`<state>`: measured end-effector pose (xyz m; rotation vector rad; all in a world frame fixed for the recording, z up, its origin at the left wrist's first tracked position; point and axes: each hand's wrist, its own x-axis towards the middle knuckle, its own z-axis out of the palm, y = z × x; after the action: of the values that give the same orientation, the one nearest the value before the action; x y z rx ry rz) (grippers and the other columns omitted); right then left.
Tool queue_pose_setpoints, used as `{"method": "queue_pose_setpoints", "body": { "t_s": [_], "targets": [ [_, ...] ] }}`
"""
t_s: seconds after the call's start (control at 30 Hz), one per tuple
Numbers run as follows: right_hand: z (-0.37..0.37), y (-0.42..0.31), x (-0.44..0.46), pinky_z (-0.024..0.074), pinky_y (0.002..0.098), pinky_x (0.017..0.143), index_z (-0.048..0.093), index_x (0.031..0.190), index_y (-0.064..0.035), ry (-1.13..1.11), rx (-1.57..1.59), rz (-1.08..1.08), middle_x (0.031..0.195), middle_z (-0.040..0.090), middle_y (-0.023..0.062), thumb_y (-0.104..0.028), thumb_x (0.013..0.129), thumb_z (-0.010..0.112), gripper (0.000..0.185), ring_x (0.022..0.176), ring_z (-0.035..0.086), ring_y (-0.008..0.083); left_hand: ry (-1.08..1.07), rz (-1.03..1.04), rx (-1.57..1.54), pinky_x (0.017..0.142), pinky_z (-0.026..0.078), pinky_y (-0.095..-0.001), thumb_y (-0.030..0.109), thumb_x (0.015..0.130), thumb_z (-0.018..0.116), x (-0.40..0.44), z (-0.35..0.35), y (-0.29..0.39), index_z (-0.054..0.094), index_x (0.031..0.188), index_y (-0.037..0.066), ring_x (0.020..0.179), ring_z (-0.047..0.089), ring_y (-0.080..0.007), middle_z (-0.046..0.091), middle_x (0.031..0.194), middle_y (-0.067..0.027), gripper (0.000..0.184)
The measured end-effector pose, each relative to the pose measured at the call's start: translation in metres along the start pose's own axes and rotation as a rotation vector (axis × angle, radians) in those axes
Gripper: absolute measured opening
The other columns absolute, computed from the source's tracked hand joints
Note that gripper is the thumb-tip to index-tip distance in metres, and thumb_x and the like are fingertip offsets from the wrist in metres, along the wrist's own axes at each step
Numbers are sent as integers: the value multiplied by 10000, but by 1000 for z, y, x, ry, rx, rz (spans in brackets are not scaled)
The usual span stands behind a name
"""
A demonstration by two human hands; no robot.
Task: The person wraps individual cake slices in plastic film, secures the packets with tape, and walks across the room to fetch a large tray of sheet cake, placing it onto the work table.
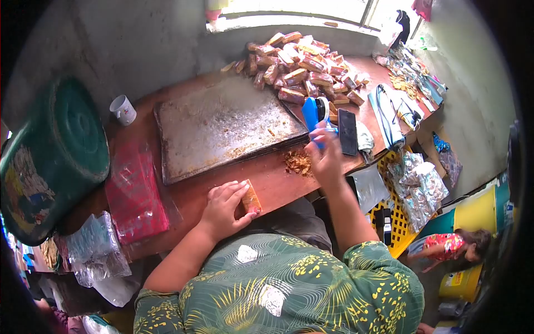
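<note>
At the near edge of the table, my left hand (227, 205) has its thumb and fingers around a small wrapped bar (252, 198), golden brown in clear plastic. My right hand (327, 153) is raised at the front of a blue tape dispenser (312, 113). Its fingers are blurred, and I cannot tell whether they pinch a piece of tape. A black phone (347, 132) lies just to the right of the dispenser. Between my hands is a little heap of brown crumbs (298, 163).
A large pile of wrapped bars (303, 65) sits by the window. A worn baking tray (222, 125) covers mid-table. On the left are red plastic sheets (135, 195), a white mug (123, 110) and a green tub (78, 133). A yellow crate (401, 236) and another person (445, 247) are at right.
</note>
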<state>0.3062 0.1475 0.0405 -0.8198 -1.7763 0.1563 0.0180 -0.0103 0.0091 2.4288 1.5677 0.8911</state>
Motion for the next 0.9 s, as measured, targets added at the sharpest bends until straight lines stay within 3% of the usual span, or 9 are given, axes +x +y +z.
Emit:
{"method": "queue_pose_setpoints", "body": {
  "t_s": [0.1,0.2,0.37,0.43,0.57,0.63,0.67,0.77,0.9],
  "targets": [
    [-28,63,36,549,370,804,520,1409,-12,72,-118,419,1026,696,138,-110,922,705,530,907,674,228,31,11,5,1112,370,-480,466,810,783,0,2,4,611,1328,48,1317,537,-312,615,1354,-134,688],
    [-20,116,48,540,324,722,510,1467,-27,-179,19,729,892,720,122,-245,911,757,646,779,671,167,53,23,12,1093,403,-469,439,806,793,4,2,5,621,1307,39,1288,564,-319,630,1329,-151,664],
    [-15,56,46,505,361,679,609,1094,-61,37,-63,453,767,622,61,-115,894,749,251,707,620,199,102,55,-5,1072,430,-464,408,797,811,4,-1,5,621,1284,38,1252,592,-331,655,1267,-164,640],
    [-20,53,25,498,436,723,587,1009,-87,35,-207,340,774,625,82,-120,883,745,205,770,621,295,107,52,-28,1073,439,-471,408,799,822,3,-2,6,613,1282,35,1238,605,-344,659,1267,-172,645],
    [-37,79,-14,488,501,743,584,967,-119,-53,-604,307,780,663,82,-119,867,746,191,831,635,355,102,40,-71,1072,444,-476,400,796,833,5,-1,3,599,1271,36,1233,609,-353,660,1262,-181,642],
    [-41,68,-17,487,498,737,585,970,-110,-72,-492,399,788,671,101,-113,871,744,188,818,625,358,117,48,-88,1069,445,-474,388,794,839,6,0,2,590,1276,41,1231,608,-354,656,1252,-177,643],
    [-38,62,-19,512,428,721,595,993,-99,-98,-422,399,810,688,83,-93,858,762,216,802,647,284,124,49,-95,1067,446,-474,385,794,840,5,0,1,588,1278,42,1231,607,-354,655,1251,-175,644],
    [-11,4,-29,528,338,711,610,1038,-79,-293,203,573,843,704,50,-76,877,765,223,808,666,184,128,43,-110,1061,450,-473,373,793,845,3,1,2,578,1292,54,1234,604,-349,650,1250,-170,651],
    [28,-79,-69,541,293,717,615,1141,-49,-652,804,504,903,721,51,-57,859,810,343,775,647,141,140,27,-131,1081,424,-470,370,800,825,0,4,-1,576,1307,73,1234,601,-327,650,1243,-151,638]
  ]
}}
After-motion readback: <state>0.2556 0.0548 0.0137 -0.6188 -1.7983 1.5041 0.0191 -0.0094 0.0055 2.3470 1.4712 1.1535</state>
